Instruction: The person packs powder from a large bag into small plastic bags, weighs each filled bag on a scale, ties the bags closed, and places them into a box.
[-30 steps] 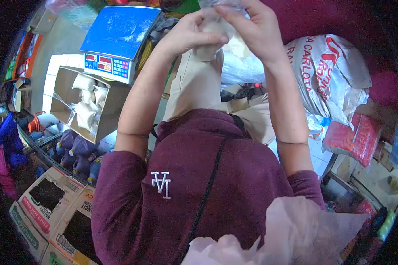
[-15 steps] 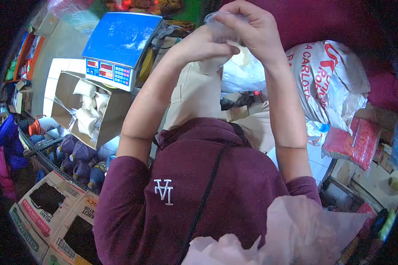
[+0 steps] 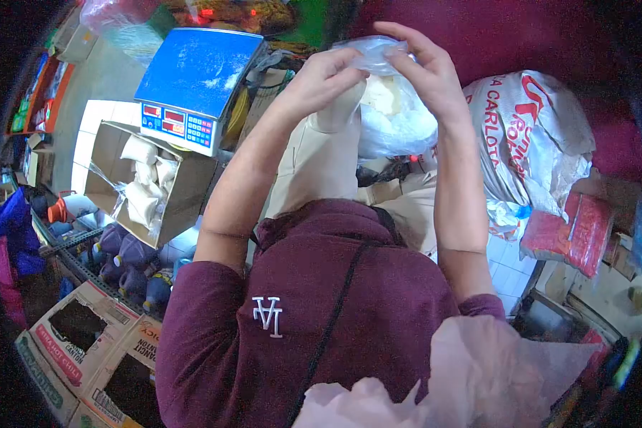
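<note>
"cluttered room here, white tiles (image 3: 101,132) on the floor, and a blue-topped scale (image 3: 196,60) over on the left, white smears across its top, red digits lit!"

"and just beside it, an open cardboard box (image 3: 185,196), filled white bags (image 3: 142,204) piled inside. out on the right, a big white sack (image 3: 549,135) with red lettering, a red packet (image 3: 569,235) near its lower edge."

"so where's the clear plastic (image 3: 374,50)?"

"top centre, between the two hands, near the knee of the pale trousers (image 3: 321,160)!"

"left hand (image 3: 324,78)?"

"closed on the plastic's near side, thumb and finger pinching it."

"and the right hand (image 3: 428,75)?"

"fingers spread, index raised, thumb right up against the plastic. is it gripping? can't tell from here!"

"then that cloudy bag (image 3: 399,135)?"

"just below the plastic in view, between the forearms, pale stuff (image 3: 384,96) showing at its top."
</note>
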The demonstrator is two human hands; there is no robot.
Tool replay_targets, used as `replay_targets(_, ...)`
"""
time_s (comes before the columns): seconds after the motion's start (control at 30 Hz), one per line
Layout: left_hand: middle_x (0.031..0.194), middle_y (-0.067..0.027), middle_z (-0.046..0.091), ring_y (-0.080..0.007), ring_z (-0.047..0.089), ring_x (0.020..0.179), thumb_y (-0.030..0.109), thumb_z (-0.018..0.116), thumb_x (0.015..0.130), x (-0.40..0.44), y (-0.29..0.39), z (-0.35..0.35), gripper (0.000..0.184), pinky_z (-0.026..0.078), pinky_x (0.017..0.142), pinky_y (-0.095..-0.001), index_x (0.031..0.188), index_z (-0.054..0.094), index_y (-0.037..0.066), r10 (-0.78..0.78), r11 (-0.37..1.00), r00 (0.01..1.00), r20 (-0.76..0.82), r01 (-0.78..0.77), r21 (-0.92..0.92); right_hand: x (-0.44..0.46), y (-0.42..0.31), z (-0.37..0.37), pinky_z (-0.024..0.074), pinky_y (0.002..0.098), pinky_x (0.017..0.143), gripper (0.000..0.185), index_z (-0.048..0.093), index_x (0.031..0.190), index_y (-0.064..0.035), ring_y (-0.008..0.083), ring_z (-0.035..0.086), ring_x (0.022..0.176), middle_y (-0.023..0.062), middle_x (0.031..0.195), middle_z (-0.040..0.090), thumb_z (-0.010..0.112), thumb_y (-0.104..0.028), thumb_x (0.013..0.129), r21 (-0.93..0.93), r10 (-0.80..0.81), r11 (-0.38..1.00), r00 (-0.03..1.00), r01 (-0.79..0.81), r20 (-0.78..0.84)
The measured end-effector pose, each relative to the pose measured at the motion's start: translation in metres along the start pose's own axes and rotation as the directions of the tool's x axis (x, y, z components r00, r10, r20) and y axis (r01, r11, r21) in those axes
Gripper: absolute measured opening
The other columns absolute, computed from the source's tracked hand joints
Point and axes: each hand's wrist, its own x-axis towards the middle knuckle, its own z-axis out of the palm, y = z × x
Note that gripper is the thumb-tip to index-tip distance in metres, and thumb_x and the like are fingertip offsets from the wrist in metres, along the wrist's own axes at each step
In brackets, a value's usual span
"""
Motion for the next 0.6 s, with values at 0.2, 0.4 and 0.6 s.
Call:
replay_targets(0.2, 0.096, -0.0056, 0.065, -0.0132, 0.059, 0.088, 0.019, 0.057, 0.084, 0.007, 0.023, -0.004, 0.030, 0.046, 0.080, -0.0270, 0.105, 0.064, -0.001, -0.175, 0.980, 0.974, 0.147, 0.186, -0.064, 0.029, -0.041, 0.013, 0.0438, 0.0237, 0.072, 0.021, 0.056, 0.104, -0.0017, 0.0095, 0.055, 0.082, 0.0034, 0.092, 0.060, 0.056, -0.019, 0.092, -0.073, 0.063, 0.996, 0.967, -0.047, 0.245)
replay_targets(0.4, 0.090, -0.0050, 0.065, -0.0113, 0.059, 0.083, 0.023, 0.062, 0.083, 0.001, 0.013, -0.009, 0.030, 0.046, 0.075, -0.0244, 0.101, 0.065, -0.001, -0.114, 0.972, 0.988, 0.104, 0.133, -0.196, 0.025, -0.020, 0.012, 0.0442, 0.0205, 0.065, 0.016, 0.060, 0.086, -0.0001, 0.0047, 0.054, 0.076, -0.0025, 0.079, 0.060, 0.056, -0.014, 0.093, 0.029, -0.054, 0.998, 0.996, 0.052, 0.070)
replay_targets(0.6, 0.076, 0.0010, 0.062, -0.0060, 0.055, 0.067, 0.031, 0.066, 0.079, 0.004, 0.010, -0.017, 0.030, 0.041, 0.056, -0.0212, 0.094, 0.068, 0.004, -0.143, 0.980, 0.989, 0.039, 0.147, -0.136, 0.020, -0.027, 0.014, 0.0448, 0.0209, 0.072, 0.015, 0.062, 0.098, 0.0003, 0.0059, 0.055, 0.084, -0.0016, 0.087, 0.061, 0.053, -0.011, 0.093, -0.018, -0.078, 0.997, 0.997, 0.078, 0.007)
